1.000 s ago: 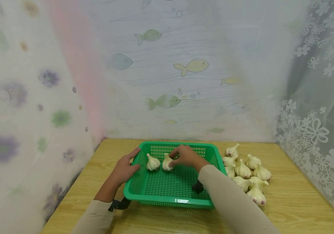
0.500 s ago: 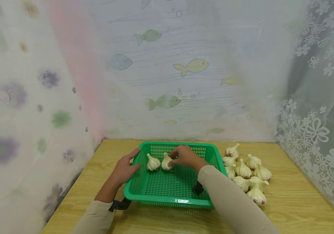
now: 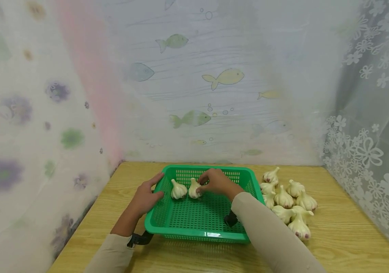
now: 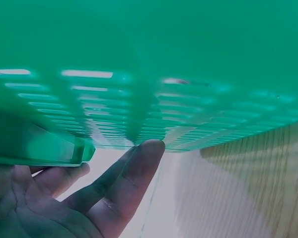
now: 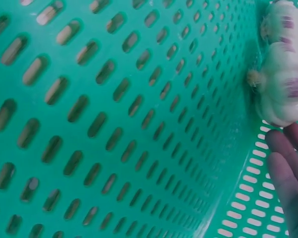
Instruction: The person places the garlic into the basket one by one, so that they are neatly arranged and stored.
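In the head view, a green plastic basket (image 3: 211, 236) with slotted walls stands on the wooden table. My left hand (image 3: 143, 197) rests on its left rim, fingers fairly straight. Its fingers (image 4: 139, 168) show close under the slotted wall in the left wrist view. Inside the basket my right hand (image 3: 216, 183) pinches a garlic bulb (image 3: 193, 189) between thumb and fingers, low over the floor. A second garlic bulb (image 3: 178, 190) sits upright just left of it. From the right wrist view, fingertips (image 5: 277, 141) meet the nearer bulb (image 5: 285, 87); the thumb is mostly hidden.
Several more garlic bulbs (image 3: 284, 198) lie in a cluster on the wooden table (image 3: 344, 235), right against the basket's right side. Patterned sheets (image 3: 228, 125) hang behind the table and along both sides. Each wrist wears a black strap (image 3: 139, 239).
The garlic bulb in my right hand has shifted very slightly at the same spot in the basket. My left hand stays at the rim.
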`<state>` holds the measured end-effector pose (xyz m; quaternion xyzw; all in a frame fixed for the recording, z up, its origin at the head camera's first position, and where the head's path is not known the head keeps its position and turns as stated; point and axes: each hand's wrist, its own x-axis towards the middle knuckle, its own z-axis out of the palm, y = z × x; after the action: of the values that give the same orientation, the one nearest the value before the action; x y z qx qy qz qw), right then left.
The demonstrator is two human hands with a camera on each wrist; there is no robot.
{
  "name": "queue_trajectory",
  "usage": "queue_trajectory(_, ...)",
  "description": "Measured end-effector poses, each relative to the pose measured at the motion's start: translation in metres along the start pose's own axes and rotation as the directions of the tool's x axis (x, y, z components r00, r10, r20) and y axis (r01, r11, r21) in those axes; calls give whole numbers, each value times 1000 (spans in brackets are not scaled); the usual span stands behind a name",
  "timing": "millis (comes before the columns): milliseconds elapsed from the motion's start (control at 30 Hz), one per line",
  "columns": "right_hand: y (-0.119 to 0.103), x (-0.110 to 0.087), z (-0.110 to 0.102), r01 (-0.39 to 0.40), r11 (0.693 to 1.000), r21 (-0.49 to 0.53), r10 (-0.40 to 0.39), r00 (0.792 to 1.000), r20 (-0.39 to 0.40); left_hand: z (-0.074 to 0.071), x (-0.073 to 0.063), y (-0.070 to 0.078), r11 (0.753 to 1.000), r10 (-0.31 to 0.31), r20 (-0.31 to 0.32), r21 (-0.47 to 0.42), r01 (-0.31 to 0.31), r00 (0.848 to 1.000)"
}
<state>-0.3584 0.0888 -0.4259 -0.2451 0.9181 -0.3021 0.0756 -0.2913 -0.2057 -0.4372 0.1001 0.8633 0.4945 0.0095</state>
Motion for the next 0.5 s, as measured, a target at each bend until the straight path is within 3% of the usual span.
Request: queue_trajectory(500, -1, -6, -15, -42, 999, -23, 42, 999, -12, 1, 2, -3, 999, 34, 6, -5, -34, 999)
